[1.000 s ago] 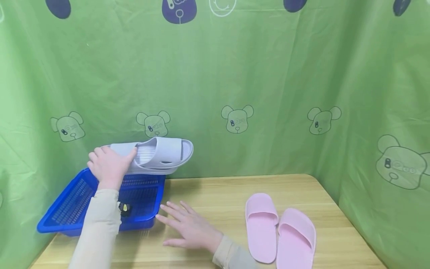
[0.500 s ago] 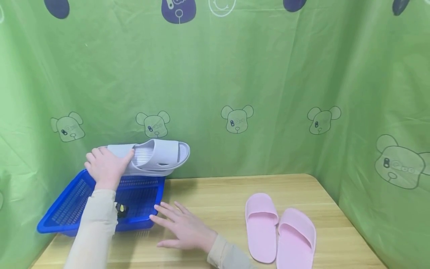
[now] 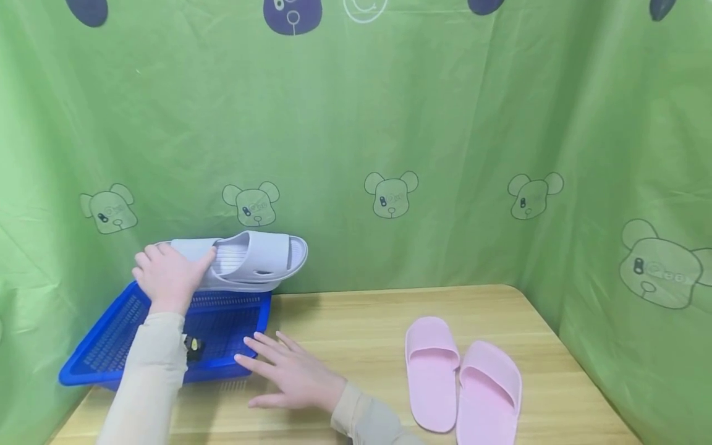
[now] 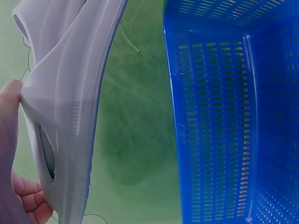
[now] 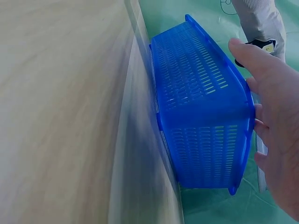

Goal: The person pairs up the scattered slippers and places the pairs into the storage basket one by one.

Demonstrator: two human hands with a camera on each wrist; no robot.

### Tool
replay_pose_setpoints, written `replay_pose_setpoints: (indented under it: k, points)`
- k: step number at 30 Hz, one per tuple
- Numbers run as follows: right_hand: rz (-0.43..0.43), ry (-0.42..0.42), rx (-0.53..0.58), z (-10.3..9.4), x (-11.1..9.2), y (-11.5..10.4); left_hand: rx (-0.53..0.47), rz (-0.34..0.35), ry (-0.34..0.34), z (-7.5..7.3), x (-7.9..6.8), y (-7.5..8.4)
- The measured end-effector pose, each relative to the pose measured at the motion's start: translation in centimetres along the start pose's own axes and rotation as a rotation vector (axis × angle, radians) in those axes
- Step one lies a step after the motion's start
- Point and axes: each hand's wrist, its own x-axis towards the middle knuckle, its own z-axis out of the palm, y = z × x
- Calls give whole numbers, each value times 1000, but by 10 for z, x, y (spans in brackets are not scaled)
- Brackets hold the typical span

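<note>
A pair of pale grey slippers [image 3: 261,256], pressed together, is held above the far side of a blue plastic basket [image 3: 261,318]. My left hand [image 3: 169,275] grips them near one end, its thumb across a strap; in the left wrist view the slippers [image 4: 70,93] hang beside the basket [image 4: 212,121], apart from it. With fingers spread, my right hand [image 3: 295,374] hovers by the basket's near right corner. In the right wrist view that hand [image 5: 280,121] is close to the basket's rim; whether it touches cannot be told. The inside of the basket is partly hidden by the left arm.
Two pink slippers [image 3: 431,383] [image 3: 489,395] lie side by side on the right of the wooden table [image 3: 356,321]. A green curtain [image 3: 334,123] with printed bears hangs behind and at both sides. A black band [image 3: 193,347] shows at the left wrist.
My left hand has moved slightly left with the grey slippers, still over the basket. The right hand has drifted left, towards the basket's corner. The pink slippers have stayed put.
</note>
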Motion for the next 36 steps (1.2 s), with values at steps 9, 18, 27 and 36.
replay_pose_setpoints:
  k: [9, 18, 27, 36]
  points:
    - [-9, -22, -4, 3, 10, 0, 12, 6, -10, 1, 2, -7]
    - [-9, -54, -15, 2, 20, 0, 16, 2, -19, 0, 8, -16]
    - [-22, -54, -31, 4, 28, 1, 37, 7, -59, -5, 9, -21]
    - [-24, -51, -47, 5, 31, 1, 49, 14, -77, -4, 12, -30]
